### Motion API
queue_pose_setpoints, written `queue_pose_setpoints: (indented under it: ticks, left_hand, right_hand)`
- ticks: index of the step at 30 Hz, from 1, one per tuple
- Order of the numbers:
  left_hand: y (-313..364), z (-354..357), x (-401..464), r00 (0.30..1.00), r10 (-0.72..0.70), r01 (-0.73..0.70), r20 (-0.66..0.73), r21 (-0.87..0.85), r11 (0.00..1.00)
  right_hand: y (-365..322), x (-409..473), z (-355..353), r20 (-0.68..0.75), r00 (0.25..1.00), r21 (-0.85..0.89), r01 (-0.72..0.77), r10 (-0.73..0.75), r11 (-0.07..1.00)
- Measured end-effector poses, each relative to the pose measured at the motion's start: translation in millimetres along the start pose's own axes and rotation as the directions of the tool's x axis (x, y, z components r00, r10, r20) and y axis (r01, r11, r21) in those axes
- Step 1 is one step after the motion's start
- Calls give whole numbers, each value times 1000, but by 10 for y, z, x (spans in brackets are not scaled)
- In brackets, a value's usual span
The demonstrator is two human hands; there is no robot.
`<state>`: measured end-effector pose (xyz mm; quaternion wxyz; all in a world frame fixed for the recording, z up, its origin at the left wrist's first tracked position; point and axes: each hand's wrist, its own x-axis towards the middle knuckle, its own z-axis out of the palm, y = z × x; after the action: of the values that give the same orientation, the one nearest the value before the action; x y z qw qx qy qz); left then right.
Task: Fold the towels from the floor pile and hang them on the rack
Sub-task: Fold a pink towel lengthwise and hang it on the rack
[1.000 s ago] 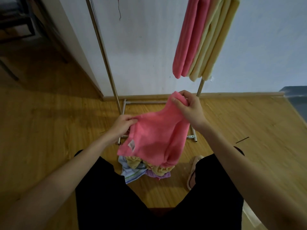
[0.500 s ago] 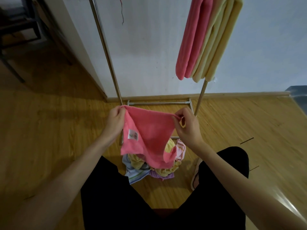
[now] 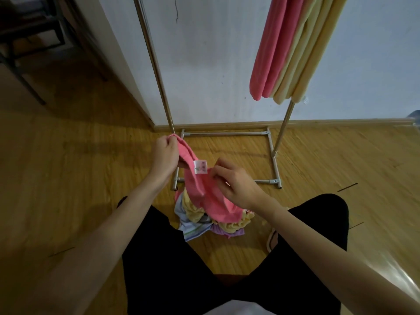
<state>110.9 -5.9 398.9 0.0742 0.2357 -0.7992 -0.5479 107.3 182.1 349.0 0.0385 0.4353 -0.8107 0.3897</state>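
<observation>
while the left hand (image 3: pixel 164 155) pinches one top corner of the pink towel (image 3: pixel 205 189) high, the right hand (image 3: pixel 236 181) nips its edge lower down, likely hunting the next corner, so it hangs above the floor pile (image 3: pixel 204 220), short of the rack (image 3: pixel 156 71).

The hanging towels (image 3: pixel 293 48) and the rack's poles (image 3: pixel 152 62) are cut off by the top edge, so the rail is out of view. The pink towel (image 3: pixel 204 189) hides much of the floor pile (image 3: pixel 204 223) beneath it. Its label (image 3: pixel 201 166) is too small to read.
</observation>
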Motion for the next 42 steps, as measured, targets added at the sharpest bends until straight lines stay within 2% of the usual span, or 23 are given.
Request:
queue_pose_setpoints:
  ticks: [7,13,20,24,26,29,32,35,36,38,40,42]
  left_hand:
    - [-38,39,-30,999,-37,36,-39,-28,999]
    - [-23,42,-63,996,-64,59,-62,-84,995]
    - [-48,-73,-128,995,-98,93,-19,-167,982]
    - [-17,-90,-195,992,-117,123,40,-219,968]
    - [-8,-118,-180,994,-89,96,57,-144,985]
    - [-36,-210,-94,993,-50,31,111,166,986]
    - [-126,-280,19,979,-95,-18,183,534,846]
    - [-126,-247,114,962,-180,-25,208,717,697]
    - [-87,-226,144,968,-153,-38,198,722,691]
    - [37,-190,212,985,25,-132,169,662,738]
    - [205,-172,251,969,207,-247,136,529,812]
    - [396,-163,253,951,289,-309,111,423,852]
  right_hand:
    - [-1,5,52,96,993,70,-72,65,995]
    - [11,20,108,49,997,39,-60,58,997]
    - [315,113,-51,0,988,-198,-149,152,969]
    - [388,169,-72,35,988,-232,-136,148,963]
    - [387,179,-88,6,989,-178,-143,146,974]
    - [367,215,-202,-96,986,-71,-144,137,987]
    - [350,279,-375,-96,990,-63,-107,100,992]
    - [351,327,-486,-28,998,-132,-58,55,990]
    - [348,330,-521,-22,999,-151,-48,45,987]
    - [351,329,-623,-64,997,-152,-53,44,987]
    - [371,321,-768,-157,985,-122,-86,66,989]
    - [394,340,-932,-257,962,-94,-122,94,988]
